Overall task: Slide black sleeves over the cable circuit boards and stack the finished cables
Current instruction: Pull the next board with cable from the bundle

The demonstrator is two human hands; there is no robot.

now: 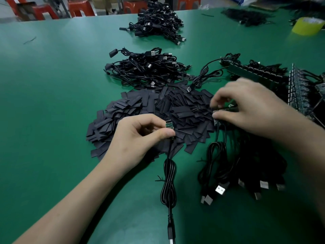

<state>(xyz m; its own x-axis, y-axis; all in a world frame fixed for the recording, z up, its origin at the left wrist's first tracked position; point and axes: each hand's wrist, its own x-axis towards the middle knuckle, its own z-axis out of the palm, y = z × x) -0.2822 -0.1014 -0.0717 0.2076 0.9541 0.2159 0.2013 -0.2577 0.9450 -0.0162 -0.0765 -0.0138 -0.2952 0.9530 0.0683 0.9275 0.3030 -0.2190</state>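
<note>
While left hand (140, 136) pinches one bare circuit board (169, 124), cable (168, 182) trailing over the desk (52, 103), right hand (246, 110) grips a board row (222, 110) by the sleeve pile (140, 110).

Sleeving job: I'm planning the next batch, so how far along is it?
Done: a near heap and a far heap of sleeved cables. In hand: the left hand pinches one bare circuit board; the right hand grips a row of boards. Left: the cable bundle under the right arm, plus the big sleeve pile.
</note>
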